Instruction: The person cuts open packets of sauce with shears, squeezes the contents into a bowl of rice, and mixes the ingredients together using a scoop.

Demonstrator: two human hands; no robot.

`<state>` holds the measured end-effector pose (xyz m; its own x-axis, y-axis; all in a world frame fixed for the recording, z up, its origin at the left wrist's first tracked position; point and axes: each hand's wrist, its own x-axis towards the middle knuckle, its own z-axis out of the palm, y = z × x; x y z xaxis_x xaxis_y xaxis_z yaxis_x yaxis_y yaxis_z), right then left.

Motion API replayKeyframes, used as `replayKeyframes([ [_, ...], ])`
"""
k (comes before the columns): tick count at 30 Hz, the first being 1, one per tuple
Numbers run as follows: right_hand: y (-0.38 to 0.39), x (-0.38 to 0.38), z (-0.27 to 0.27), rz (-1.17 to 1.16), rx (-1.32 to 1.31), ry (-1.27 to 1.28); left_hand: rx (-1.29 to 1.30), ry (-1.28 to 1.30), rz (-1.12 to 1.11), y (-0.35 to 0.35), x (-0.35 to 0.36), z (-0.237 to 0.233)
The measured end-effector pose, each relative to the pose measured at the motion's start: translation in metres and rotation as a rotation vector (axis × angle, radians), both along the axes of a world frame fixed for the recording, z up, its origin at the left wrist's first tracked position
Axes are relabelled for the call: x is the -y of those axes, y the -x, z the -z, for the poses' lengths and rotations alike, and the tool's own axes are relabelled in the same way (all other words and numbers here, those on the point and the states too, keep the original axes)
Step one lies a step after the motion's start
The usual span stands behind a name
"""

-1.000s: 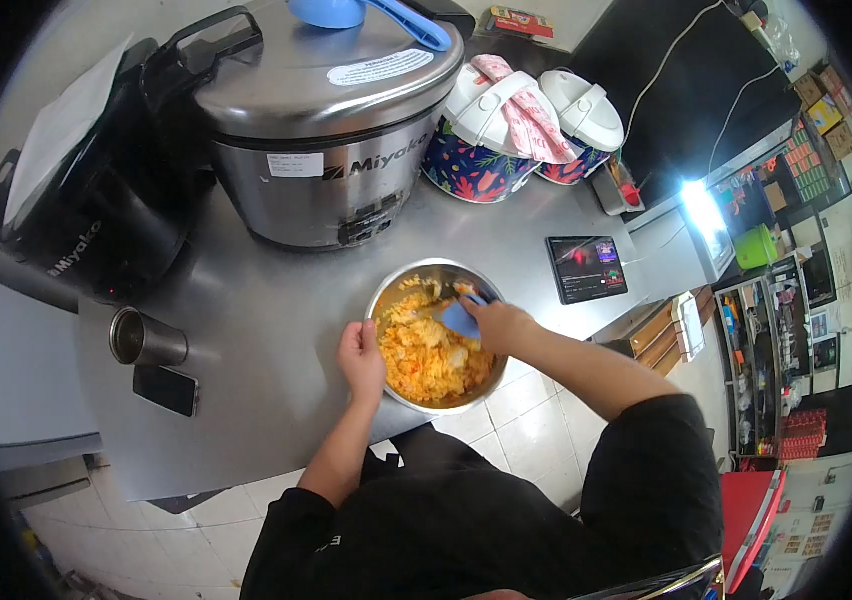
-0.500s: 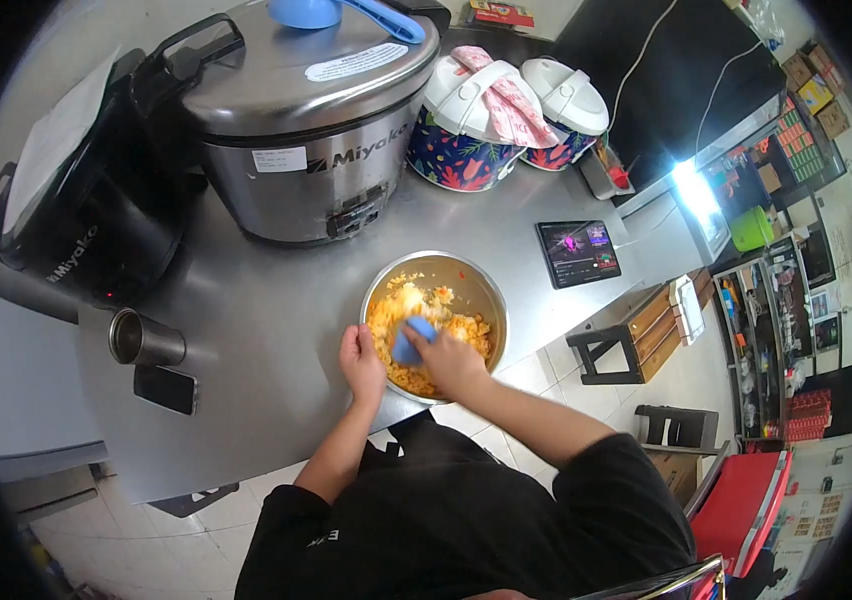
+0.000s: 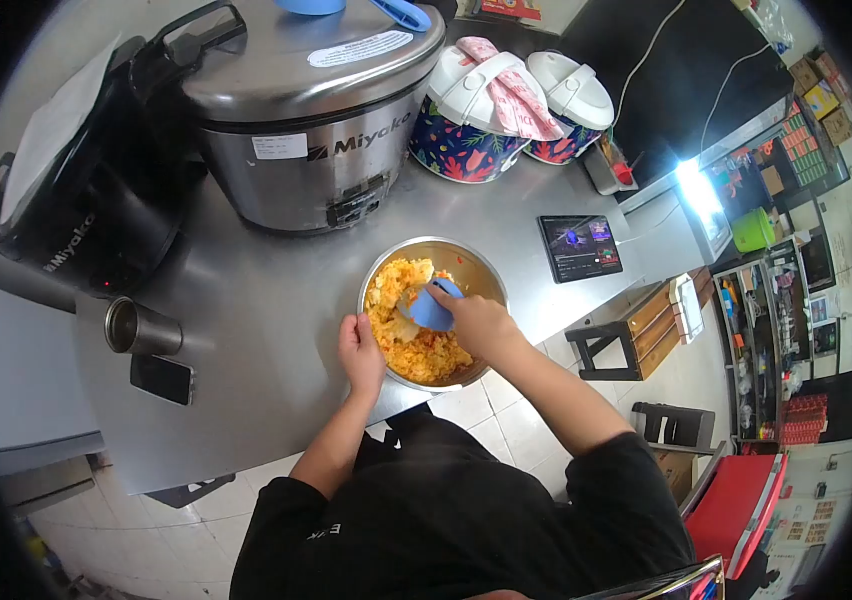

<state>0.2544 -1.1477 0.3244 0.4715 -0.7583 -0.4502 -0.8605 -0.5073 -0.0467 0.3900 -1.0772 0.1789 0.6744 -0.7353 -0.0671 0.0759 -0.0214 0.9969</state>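
A round metal bowl [image 3: 478, 277] stands at the front edge of the steel table, holding orange-yellow rice [image 3: 424, 358] with paler patches and small red bits. My left hand [image 3: 360, 352] grips the bowl's left rim, thumb up along the side. In my right hand [image 3: 481, 325] is a blue rice paddle [image 3: 433, 310], its blade down in the rice near the bowl's middle. My fingers and the rice hide part of the paddle.
Behind the bowl stands a large steel rice cooker [image 3: 276, 190]; a black cooker [image 3: 76, 220] is at left. A metal cup [image 3: 151, 332] and phone [image 3: 162, 379] lie left. A tablet [image 3: 580, 248] and two patterned rice containers [image 3: 461, 140] are right and behind.
My right hand and the paddle have moved slightly up and to the right within the bowl. The rice has shifted, showing less white on top. My left hand stays on the rim.
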Motion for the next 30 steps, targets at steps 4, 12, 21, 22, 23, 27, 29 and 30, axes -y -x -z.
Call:
replayKeyframes([
  [4,0.002,-0.041,0.01,0.0,-0.114,-0.168,0.081,-0.037,-0.02,0.001,-0.002,-0.007],
  [12,0.011,0.024,-0.007,-0.024,0.029,-0.071,0.126,-0.056,0.022,-0.008,0.003,0.003],
  [21,-0.01,-0.005,0.024,-0.371,0.013,0.197,0.138,-0.046,-0.123,-0.01,0.013,0.004],
  [22,-0.008,0.004,0.006,-0.451,-0.089,0.108,0.139,-0.046,-0.126,-0.01,0.014,0.002],
  [23,-0.012,0.013,-0.013,-0.529,-0.19,0.019,0.114,-0.022,-0.094,-0.01,0.015,-0.001],
  [27,-0.042,0.065,-0.023,-0.66,-0.185,0.158,0.155,-0.123,0.081,-0.022,0.013,-0.008],
  [29,-0.023,0.068,0.001,-0.533,-0.172,0.112,0.136,-0.089,0.025,-0.02,0.009,0.003],
  [30,-0.012,0.068,0.013,-0.409,-0.163,0.064,0.113,-0.055,-0.033,-0.019,0.009,0.007],
])
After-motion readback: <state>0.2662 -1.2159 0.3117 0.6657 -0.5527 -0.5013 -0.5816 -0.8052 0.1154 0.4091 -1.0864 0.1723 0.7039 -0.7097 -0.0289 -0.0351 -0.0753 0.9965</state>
